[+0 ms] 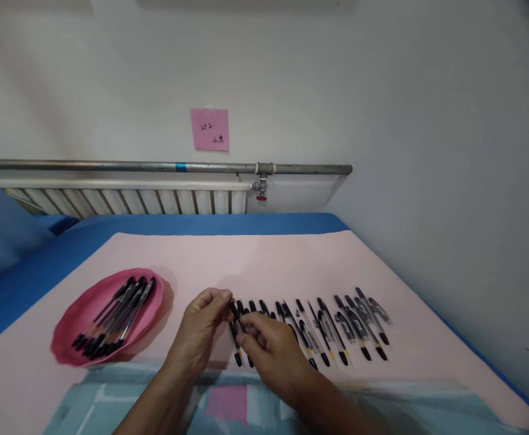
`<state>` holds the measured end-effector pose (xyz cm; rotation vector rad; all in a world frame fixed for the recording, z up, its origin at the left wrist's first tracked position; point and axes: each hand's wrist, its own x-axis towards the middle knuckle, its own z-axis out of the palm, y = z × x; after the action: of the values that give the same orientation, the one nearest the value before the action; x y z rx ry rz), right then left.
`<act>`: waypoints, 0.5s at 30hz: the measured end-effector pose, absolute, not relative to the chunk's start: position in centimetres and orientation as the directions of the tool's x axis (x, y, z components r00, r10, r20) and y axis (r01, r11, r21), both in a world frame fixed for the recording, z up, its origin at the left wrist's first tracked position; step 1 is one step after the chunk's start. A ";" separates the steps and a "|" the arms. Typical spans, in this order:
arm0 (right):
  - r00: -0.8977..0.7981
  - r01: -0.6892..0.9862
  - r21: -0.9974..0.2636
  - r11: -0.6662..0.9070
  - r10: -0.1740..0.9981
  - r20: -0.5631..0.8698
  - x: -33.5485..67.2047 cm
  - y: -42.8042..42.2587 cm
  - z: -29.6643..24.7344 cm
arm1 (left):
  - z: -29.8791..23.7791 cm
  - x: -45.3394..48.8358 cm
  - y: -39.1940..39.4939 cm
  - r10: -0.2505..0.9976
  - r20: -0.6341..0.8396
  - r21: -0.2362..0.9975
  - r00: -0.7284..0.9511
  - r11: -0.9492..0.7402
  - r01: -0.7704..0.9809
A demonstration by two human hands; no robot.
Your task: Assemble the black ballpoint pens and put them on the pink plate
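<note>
The left hand [205, 320] and the right hand [271, 350] both pinch one black pen [236, 317] between narrow fingertips, above the pink surface [255, 260]. It seems to be in two parts, at the left end of the row of pens [332, 326].

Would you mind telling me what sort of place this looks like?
Probably an ordinary indoor room used as a makeshift work table, not a workshop. A white ribbed radiator under a grey metal pipe lines the plain white wall, which carries a pink handwritten sticky note; pink paper sheeting covers the blue tabletop.

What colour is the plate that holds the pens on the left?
The plate is pink, a deeper pink than the sheet under it. The head view shows it clearly.
</note>
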<state>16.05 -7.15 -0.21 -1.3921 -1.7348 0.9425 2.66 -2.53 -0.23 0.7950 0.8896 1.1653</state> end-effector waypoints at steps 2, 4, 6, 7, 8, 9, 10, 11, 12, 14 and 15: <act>-0.162 0.377 -0.923 0.074 0.987 0.012 15.9 -7.1 -0.1 | -0.3 2.7 -2.6 0.976 -0.166 0.878 0.138 0.210 -0.431; -0.154 0.333 -0.942 0.038 0.988 -0.015 15.8 -7.0 0.0 | -0.3 2.7 -2.5 0.976 -0.171 0.875 0.136 0.214 -0.434; -0.149 0.328 -0.944 0.034 0.989 -0.016 15.8 -7.0 0.1 | -0.3 2.7 -2.5 0.974 -0.178 0.878 0.137 0.220 -0.425; -0.154 0.327 -0.944 0.038 0.988 -0.013 15.8 -7.0 0.1 | -0.3 2.7 -2.5 0.974 -0.181 0.879 0.135 0.222 -0.421; -0.163 0.324 -0.945 0.041 0.987 -0.013 15.9 -6.9 0.1 | -0.3 2.7 -2.4 0.973 -0.186 0.880 0.134 0.225 -0.419; -0.171 0.317 -0.948 0.041 0.985 -0.015 16.0 -6.9 0.1 | -0.4 2.7 -2.5 0.973 -0.190 0.879 0.134 0.230 -0.418; -0.182 0.307 -0.951 0.042 0.983 -0.016 16.1 -6.9 0.1 | -0.4 2.7 -2.5 0.971 -0.195 0.878 0.136 0.235 -0.418; -0.191 0.299 -0.953 0.039 0.981 -0.019 16.1 -6.9 0.1 | -0.4 2.7 -2.5 0.970 -0.197 0.877 0.139 0.238 -0.417; -0.199 0.293 -0.955 0.035 0.980 -0.025 16.2 -6.9 0.1 | -0.4 2.7 -2.5 0.970 -0.197 0.878 0.141 0.239 -0.416; -0.208 0.286 -0.958 0.031 0.978 -0.030 16.2 -6.9 0.1 | -0.3 2.8 -2.6 0.970 -0.197 0.881 0.145 0.240 -0.408; -0.205 0.285 -0.958 0.035 0.978 -0.026 16.2 -6.9 0.1 | -0.2 2.8 -2.6 0.969 -0.199 0.882 0.144 0.241 -0.405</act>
<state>16.16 -6.92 0.08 -1.3133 -1.5861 1.2073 2.82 -2.58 -0.24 0.7763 0.9214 1.1489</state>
